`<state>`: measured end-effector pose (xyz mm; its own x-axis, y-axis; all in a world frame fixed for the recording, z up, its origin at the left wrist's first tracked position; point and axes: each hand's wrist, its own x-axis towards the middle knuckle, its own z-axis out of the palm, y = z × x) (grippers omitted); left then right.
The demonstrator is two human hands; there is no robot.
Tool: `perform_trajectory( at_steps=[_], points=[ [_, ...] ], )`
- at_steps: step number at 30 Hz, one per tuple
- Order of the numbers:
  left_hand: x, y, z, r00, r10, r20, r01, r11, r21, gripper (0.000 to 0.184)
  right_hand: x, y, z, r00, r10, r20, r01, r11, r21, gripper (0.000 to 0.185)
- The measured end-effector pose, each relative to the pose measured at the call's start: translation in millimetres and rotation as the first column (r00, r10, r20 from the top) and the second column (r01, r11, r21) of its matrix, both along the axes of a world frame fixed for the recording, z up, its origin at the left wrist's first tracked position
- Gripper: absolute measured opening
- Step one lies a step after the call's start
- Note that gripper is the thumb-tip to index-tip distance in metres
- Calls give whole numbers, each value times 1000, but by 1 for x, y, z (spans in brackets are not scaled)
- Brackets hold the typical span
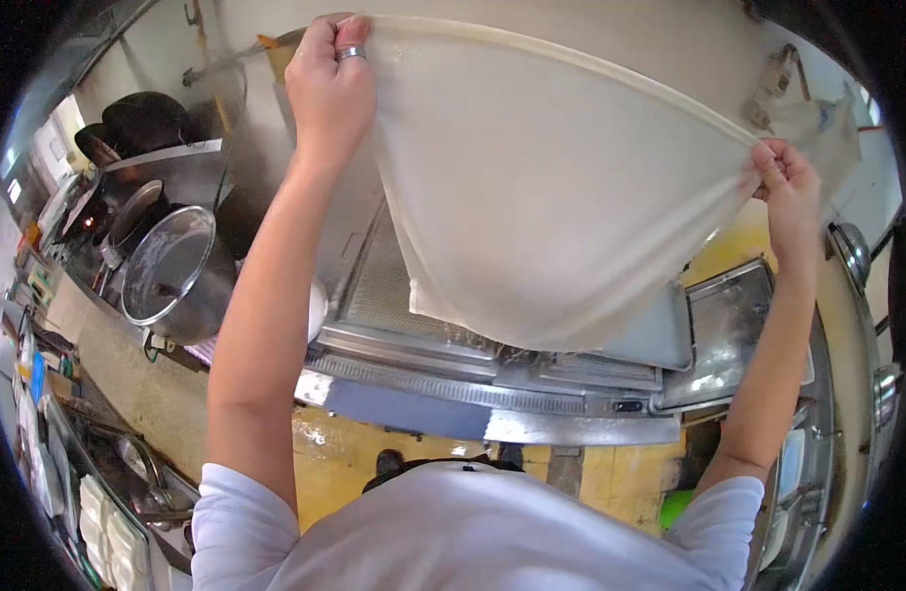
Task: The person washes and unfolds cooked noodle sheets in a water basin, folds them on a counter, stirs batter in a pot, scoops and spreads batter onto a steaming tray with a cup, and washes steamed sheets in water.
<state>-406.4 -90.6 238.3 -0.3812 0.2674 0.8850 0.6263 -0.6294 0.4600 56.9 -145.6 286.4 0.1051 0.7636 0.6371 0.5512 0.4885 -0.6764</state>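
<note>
A large pale sheet of thin, cloth-like material [551, 177] hangs stretched between my raised hands. My left hand [335, 84] pinches its upper left corner, a ring on one finger. At the upper right corner, my right hand [788, 187] is closed on the edge, lower than my left. The sheet's bottom edge sags in folds over a metal counter [404, 345] and hides part of it. Perforated metal trays [389, 286] show beneath the sheet on the left.
A large metal pot [172, 271] stands at the left, with dark pans [143, 123] behind it. Flat metal trays [724, 335] lie at the right. White containers [113, 537] are at the lower left. A green object [676, 507] is on the yellow floor [345, 463].
</note>
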Motion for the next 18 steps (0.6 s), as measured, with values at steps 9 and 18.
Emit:
perform_trajectory(
  at_steps=[9, 18],
  points=[
    [-154, -16, -24, 994, -103, -26, 101, 994, -47, 25, -154, -21, -31, 990, -120, 75, 127, 987, -95, 22],
    [-214, -40, -54, 1000, 17, -25, -20, 993, -116, 19, -220, -65, -53, 994, -83, 64, 95, 972, -213, 22]
  ],
)
